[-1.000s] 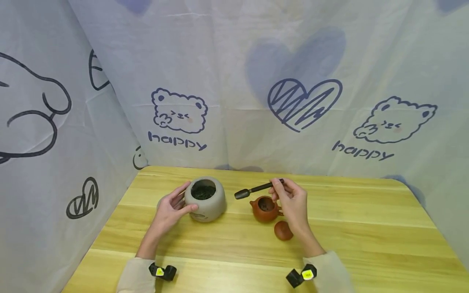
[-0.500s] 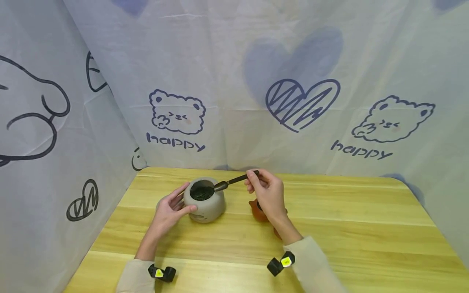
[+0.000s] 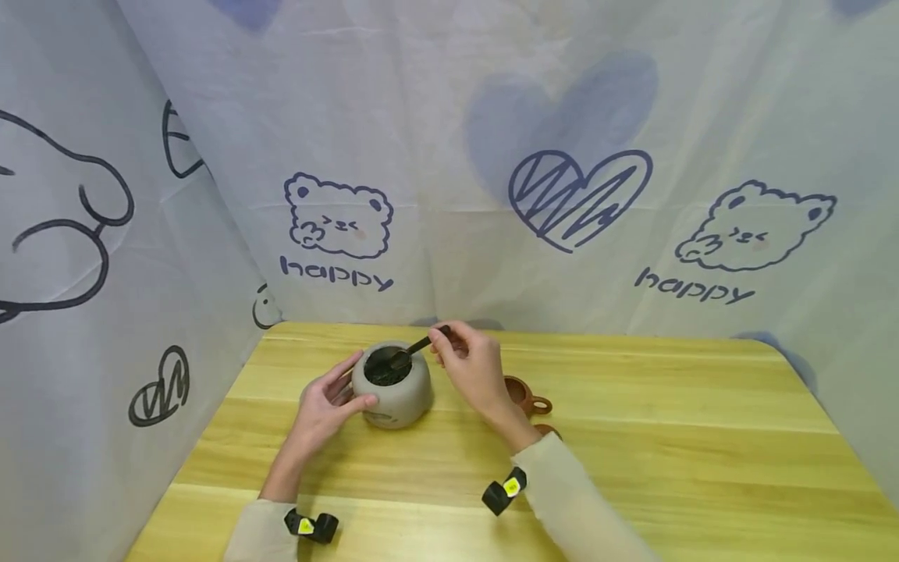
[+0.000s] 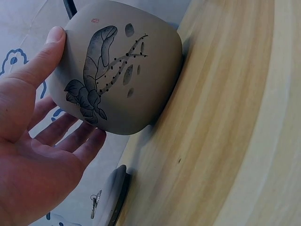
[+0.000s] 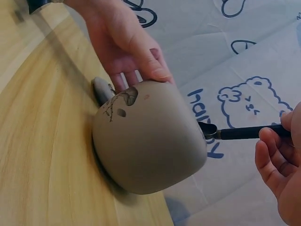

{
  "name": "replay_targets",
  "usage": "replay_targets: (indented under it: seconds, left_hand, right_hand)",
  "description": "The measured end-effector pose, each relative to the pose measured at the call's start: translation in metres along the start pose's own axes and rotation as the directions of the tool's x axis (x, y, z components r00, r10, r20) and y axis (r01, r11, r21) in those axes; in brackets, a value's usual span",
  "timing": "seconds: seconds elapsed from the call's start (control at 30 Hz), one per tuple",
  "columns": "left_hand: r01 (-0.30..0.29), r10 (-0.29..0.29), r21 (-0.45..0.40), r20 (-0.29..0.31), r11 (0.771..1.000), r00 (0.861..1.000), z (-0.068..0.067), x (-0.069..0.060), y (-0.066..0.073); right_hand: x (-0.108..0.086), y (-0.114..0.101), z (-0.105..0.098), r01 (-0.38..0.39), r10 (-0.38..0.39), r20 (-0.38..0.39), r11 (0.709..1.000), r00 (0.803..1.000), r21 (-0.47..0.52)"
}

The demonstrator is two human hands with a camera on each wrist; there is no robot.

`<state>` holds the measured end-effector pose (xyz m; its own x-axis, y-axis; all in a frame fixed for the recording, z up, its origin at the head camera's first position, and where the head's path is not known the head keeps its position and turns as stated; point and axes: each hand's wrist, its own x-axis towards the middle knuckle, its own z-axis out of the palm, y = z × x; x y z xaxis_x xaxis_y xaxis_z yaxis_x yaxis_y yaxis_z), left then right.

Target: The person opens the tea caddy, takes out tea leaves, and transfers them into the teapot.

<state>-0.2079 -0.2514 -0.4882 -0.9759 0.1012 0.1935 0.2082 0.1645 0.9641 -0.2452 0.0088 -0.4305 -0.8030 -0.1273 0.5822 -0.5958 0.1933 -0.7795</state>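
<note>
A rounded grey tea jar [image 3: 400, 402] stands on the table, dark tea leaves [image 3: 382, 379] visible through its mouth. My left hand [image 3: 325, 410] holds its left side, thumb in front and fingers behind. In the left wrist view the jar [image 4: 136, 94] shows a painted plant. My right hand [image 3: 472, 371] pinches the dark handle of a tea scoop [image 3: 420, 344]. The scoop's head slants into the jar's mouth. In the right wrist view part of the scoop [image 5: 240, 133] is hidden by the jar's rim.
Behind my right forearm stands a reddish-brown teapot [image 3: 517, 390], partly covered, with its round lid [image 3: 550, 430] in front. A grey lid with a metal ring [image 4: 112, 195] lies near the jar. Printed cloth [image 3: 449, 257] hangs behind the wooden table [image 3: 667, 437].
My right hand has moved left from above the teapot to the jar, carrying the scoop, whose head has entered the jar's mouth. The left hand and jar have stayed in place.
</note>
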Motion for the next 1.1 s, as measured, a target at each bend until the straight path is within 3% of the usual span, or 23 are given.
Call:
replay_targets:
  seconds: [0.3,0.43,0.57,0.8,1.1]
  left_hand:
    - [-0.008,0.008,0.008,-0.005,1.0,1.0,-0.002,-0.001,-0.001]
    - [-0.026,0.026,0.014,-0.006,1.0,1.0,-0.001,0.0,-0.002]
    - [-0.028,0.028,0.009,-0.001,1.0,1.0,0.0,0.0,-0.002]
    - [-0.026,0.026,0.016,0.01,1.0,1.0,0.001,0.0,-0.002]
    - [-0.025,0.025,0.021,0.003,0.999,1.0,0.001,0.0,-0.004]
  right_hand:
    - [0.005,0.001,0.019,0.15,-0.134,0.096,0.971,0.986,-0.184]
    - [0.006,0.004,0.025,0.233,-0.205,0.136,0.942,0.969,-0.243]
    - [0.006,0.005,0.03,0.268,-0.219,0.185,0.913,0.958,-0.307]
    - [0.003,0.007,0.032,0.207,-0.145,0.204,0.922,0.968,-0.326]
    - [0.001,0.011,0.032,0.017,0.031,0.197,0.971,0.98,-0.238]
